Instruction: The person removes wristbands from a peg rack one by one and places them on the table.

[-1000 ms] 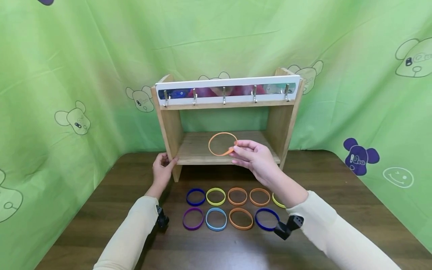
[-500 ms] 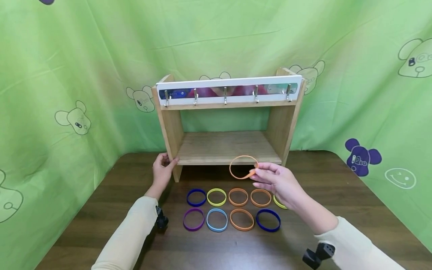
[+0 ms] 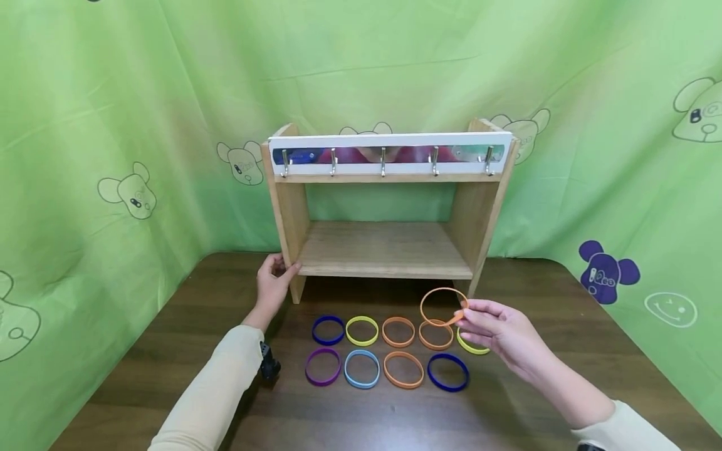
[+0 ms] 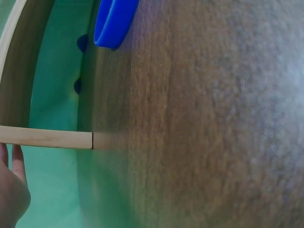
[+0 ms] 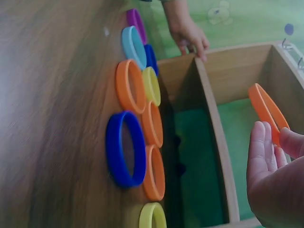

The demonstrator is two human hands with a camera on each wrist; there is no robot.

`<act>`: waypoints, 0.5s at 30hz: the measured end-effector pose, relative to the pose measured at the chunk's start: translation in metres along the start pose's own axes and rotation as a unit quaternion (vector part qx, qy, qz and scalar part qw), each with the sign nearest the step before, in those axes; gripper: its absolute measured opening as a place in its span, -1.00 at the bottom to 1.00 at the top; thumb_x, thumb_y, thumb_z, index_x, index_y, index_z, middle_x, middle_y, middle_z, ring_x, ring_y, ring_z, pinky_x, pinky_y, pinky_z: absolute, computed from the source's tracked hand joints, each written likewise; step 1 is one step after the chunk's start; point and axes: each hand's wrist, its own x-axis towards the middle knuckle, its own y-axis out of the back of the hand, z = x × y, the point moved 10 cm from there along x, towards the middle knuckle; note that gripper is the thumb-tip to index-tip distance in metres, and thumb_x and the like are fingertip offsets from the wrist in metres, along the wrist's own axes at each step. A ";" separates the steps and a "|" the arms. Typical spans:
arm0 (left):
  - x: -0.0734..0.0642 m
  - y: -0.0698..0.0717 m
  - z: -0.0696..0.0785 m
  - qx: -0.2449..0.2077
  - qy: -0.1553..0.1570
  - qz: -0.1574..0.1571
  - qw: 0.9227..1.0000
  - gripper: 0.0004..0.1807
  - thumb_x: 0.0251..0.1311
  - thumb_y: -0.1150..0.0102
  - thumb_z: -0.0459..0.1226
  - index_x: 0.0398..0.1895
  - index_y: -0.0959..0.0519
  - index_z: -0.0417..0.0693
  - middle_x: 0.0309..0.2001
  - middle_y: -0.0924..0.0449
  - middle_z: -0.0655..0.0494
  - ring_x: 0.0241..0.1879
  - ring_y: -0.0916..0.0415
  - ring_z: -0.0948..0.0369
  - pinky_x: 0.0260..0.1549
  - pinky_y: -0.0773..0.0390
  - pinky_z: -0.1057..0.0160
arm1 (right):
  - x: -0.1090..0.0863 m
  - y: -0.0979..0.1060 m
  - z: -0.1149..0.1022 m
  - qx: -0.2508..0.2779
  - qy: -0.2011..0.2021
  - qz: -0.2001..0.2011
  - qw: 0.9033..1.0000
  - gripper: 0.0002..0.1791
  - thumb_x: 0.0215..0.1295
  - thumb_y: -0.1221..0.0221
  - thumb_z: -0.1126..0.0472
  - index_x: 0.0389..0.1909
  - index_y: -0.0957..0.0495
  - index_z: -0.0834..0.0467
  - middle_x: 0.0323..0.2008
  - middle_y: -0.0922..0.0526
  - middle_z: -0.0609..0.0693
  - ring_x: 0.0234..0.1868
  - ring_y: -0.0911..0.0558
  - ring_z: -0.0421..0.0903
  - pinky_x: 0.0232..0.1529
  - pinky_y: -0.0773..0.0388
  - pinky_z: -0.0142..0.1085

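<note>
My right hand (image 3: 504,335) pinches an orange wristband (image 3: 444,289) between thumb and fingers, above the right end of the bands on the table. In the right wrist view the held orange band (image 5: 266,108) stands upright from the fingertips. The left hand (image 3: 273,285) grips the lower left side of a wooden shelf (image 3: 386,250), thumb at its front edge. In the left wrist view only part of that hand (image 4: 12,190) shows, touching a wooden edge (image 4: 47,137). Silver hooks (image 3: 383,161) line the shelf's white top rail; they carry no bands.
Two rows of wristbands lie before the shelf: dark blue (image 3: 328,342), yellow (image 3: 361,343), orange (image 3: 398,344), another orange (image 3: 435,346) and yellow (image 3: 474,350) behind; purple (image 3: 323,383), light blue (image 3: 361,385), orange (image 3: 403,384) and dark blue (image 3: 448,388) in front. A green curtain (image 3: 169,94) hangs behind.
The right hand has moved right, down and toward the front with the orange wristband, away from the shelf. My left hand stays at the shelf's side. The head view has shifted slightly.
</note>
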 end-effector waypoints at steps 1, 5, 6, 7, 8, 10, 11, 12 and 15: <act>0.000 0.000 0.000 0.000 0.001 -0.001 1.000 -0.68 0.13 -0.31 -0.48 -0.09 -0.49 -0.51 -0.18 -0.54 -0.30 -0.24 -0.42 0.21 -0.23 -0.49 0.32 | -0.002 0.003 0.001 0.002 0.001 -0.004 1.000 -0.89 0.39 -0.10 0.38 -0.13 -0.53 0.17 -0.24 -0.72 -0.01 -0.17 -0.69 -0.12 -0.12 -0.61 -0.22; 0.000 0.000 0.000 -0.004 0.000 -0.004 1.000 -0.69 0.13 -0.30 -0.50 -0.09 -0.49 -0.50 -0.17 -0.53 -0.32 -0.23 -0.42 0.20 -0.25 -0.49 0.38 | -0.010 0.015 0.005 0.008 -0.001 -0.017 1.000 -0.85 0.41 -0.06 0.40 -0.15 -0.55 0.14 -0.23 -0.72 0.02 -0.15 -0.69 -0.09 -0.09 -0.60 -0.21; 0.000 0.000 0.000 -0.006 0.000 -0.004 1.000 -0.69 0.13 -0.30 -0.50 -0.09 -0.49 -0.50 -0.17 -0.53 -0.32 -0.23 -0.43 0.19 -0.26 -0.49 0.39 | -0.012 0.019 0.007 0.009 -0.003 -0.017 1.000 -0.84 0.41 -0.06 0.41 -0.15 -0.55 0.13 -0.23 -0.72 0.02 -0.15 -0.69 -0.09 -0.09 -0.60 -0.22; 0.001 0.000 0.000 -0.006 -0.001 -0.004 1.000 -0.69 0.13 -0.30 -0.50 -0.09 -0.49 -0.50 -0.17 -0.53 -0.33 -0.23 -0.43 0.19 -0.26 -0.49 0.40 | -0.014 0.022 0.008 0.012 -0.005 -0.018 1.000 -0.83 0.41 -0.05 0.41 -0.15 -0.56 0.12 -0.23 -0.72 0.02 -0.15 -0.69 -0.10 -0.10 -0.60 -0.22; 0.001 0.000 0.001 -0.006 -0.002 -0.005 1.000 -0.69 0.13 -0.30 -0.50 -0.09 -0.49 -0.50 -0.17 -0.53 -0.33 -0.23 -0.43 0.18 -0.26 -0.49 0.40 | -0.016 0.026 0.009 0.011 -0.007 -0.018 1.000 -0.82 0.42 -0.05 0.41 -0.14 -0.56 0.12 -0.22 -0.72 0.03 -0.15 -0.69 -0.10 -0.10 -0.60 -0.22; 0.000 0.000 0.002 -0.005 -0.003 -0.005 1.000 -0.69 0.13 -0.30 -0.50 -0.09 -0.48 -0.50 -0.17 -0.53 -0.32 -0.23 -0.43 0.18 -0.25 -0.49 0.39 | -0.019 0.032 0.012 0.010 -0.010 -0.020 1.000 -0.81 0.42 -0.04 0.41 -0.13 -0.56 0.11 -0.23 -0.72 0.02 -0.15 -0.69 -0.11 -0.10 -0.60 -0.22; 0.000 0.000 0.002 -0.005 -0.004 -0.006 1.000 -0.68 0.13 -0.30 -0.50 -0.08 -0.48 -0.51 -0.17 -0.53 -0.33 -0.22 -0.43 0.18 -0.24 -0.49 0.36 | -0.020 0.035 0.014 0.013 -0.011 -0.023 1.000 -0.80 0.43 -0.03 0.41 -0.13 -0.56 0.11 -0.22 -0.72 0.03 -0.15 -0.69 -0.11 -0.09 -0.60 -0.22; 0.000 -0.001 0.002 -0.005 -0.004 -0.006 1.000 -0.68 0.13 -0.30 -0.50 -0.08 -0.48 -0.52 -0.17 -0.53 -0.34 -0.22 -0.43 0.17 -0.22 -0.49 0.33 | -0.022 0.038 0.016 0.014 -0.011 -0.028 0.999 -0.79 0.43 -0.01 0.42 -0.12 -0.56 0.12 -0.22 -0.72 0.04 -0.15 -0.69 -0.11 -0.09 -0.60 -0.21; 0.000 -0.001 0.000 -0.006 -0.004 -0.007 1.000 -0.67 0.13 -0.30 -0.51 -0.08 -0.47 -0.53 -0.16 -0.53 -0.34 -0.22 -0.43 0.16 -0.21 -0.49 0.29 | -0.028 0.046 0.021 0.022 -0.016 -0.043 0.999 -0.75 0.44 0.03 0.45 -0.10 -0.57 0.13 -0.20 -0.71 0.05 -0.13 -0.69 -0.09 -0.08 -0.59 -0.20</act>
